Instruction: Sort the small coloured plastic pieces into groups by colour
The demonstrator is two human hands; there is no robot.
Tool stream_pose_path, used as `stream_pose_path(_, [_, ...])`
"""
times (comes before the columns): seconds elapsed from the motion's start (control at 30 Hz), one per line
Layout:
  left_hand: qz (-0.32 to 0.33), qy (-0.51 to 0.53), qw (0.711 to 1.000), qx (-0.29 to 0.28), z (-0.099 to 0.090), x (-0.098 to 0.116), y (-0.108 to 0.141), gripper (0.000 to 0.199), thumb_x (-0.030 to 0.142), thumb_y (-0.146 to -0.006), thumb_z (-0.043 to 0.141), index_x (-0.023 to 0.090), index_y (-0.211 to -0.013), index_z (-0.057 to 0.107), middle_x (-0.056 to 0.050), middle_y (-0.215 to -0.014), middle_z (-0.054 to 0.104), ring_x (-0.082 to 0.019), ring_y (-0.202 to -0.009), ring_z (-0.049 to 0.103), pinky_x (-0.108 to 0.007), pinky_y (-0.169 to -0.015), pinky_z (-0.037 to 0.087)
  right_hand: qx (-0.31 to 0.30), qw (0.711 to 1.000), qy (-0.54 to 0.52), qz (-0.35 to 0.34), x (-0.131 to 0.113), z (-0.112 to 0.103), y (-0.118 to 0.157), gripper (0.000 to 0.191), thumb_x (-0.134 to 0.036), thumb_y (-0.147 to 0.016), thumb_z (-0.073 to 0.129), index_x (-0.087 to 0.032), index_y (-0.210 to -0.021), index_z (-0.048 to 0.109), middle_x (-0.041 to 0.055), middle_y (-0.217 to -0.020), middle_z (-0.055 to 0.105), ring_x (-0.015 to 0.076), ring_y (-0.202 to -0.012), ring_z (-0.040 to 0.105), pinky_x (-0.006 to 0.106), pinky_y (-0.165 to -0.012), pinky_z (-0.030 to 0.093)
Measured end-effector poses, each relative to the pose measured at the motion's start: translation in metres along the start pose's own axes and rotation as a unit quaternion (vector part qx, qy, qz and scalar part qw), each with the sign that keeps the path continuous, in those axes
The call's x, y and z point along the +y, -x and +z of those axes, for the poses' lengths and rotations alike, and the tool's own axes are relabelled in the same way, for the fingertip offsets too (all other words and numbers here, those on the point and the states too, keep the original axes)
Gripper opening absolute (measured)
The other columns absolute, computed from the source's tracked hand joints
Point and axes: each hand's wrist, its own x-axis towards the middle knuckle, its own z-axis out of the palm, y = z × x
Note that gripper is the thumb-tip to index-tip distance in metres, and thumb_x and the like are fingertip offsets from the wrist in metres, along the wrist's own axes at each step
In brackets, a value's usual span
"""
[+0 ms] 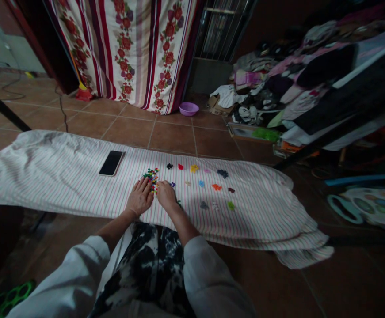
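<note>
A mixed heap of small coloured pieces lies on the striped cloth. My left hand rests flat at the heap's near left side, its fingers spread over some pieces. At the heap's right edge is my right hand, fingers curled together; whatever they may hold is hidden. Small single-colour piles spread out to the right, among them black, red, yellow, orange, light blue and lime green. A purple pile sits right beside my right hand.
A phone lies on the cloth left of the heap. Beyond the cloth, a purple basin stands on the tiled floor by a flowered curtain. Clothes are piled at the back right.
</note>
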Motion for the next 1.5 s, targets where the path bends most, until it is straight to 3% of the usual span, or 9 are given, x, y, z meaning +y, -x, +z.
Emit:
stream_pose_path(0.37, [0.001,0.032,0.999,-0.011,-0.007,0.001,-0.001,0.047,0.030,-0.089,0.046,0.015,-0.132,0.053,-0.017,-0.147,0.045,-0.031,-0.143,0.032,-0.051,-0.113,0.036,-0.061,0.997,0.041,-0.019,0.004,-0.013,-0.014,0.037,-0.010,-0.095,0.036,-0.020,-0.118,0.063,0.0100,-0.112,0.064,0.0178,-0.106,0.060,0.027,-0.089,0.044])
stream_pose_path(0.9, [0.004,0.022,0.999,0.024,-0.001,-0.003,-0.001,0.041,0.032,-0.090,0.046,0.013,-0.124,0.057,-0.018,-0.141,0.051,-0.030,-0.140,0.038,-0.048,-0.110,0.039,-0.056,0.996,0.052,-0.049,0.009,-0.014,-0.005,0.026,-0.021,-0.099,0.039,-0.020,-0.111,0.062,0.0083,-0.110,0.064,0.0162,-0.105,0.060,0.026,-0.089,0.044])
stream_pose_path(1.5, [0.007,0.062,0.997,0.040,0.003,-0.008,0.001,0.044,0.034,-0.088,0.045,0.018,-0.128,0.055,-0.014,-0.141,0.052,-0.031,-0.139,0.039,-0.052,-0.109,0.039,-0.056,0.995,-0.003,-0.085,0.009,-0.005,-0.003,0.024,-0.017,-0.096,0.040,-0.019,-0.108,0.061,0.0081,-0.113,0.064,0.0163,-0.106,0.059,0.028,-0.092,0.045])
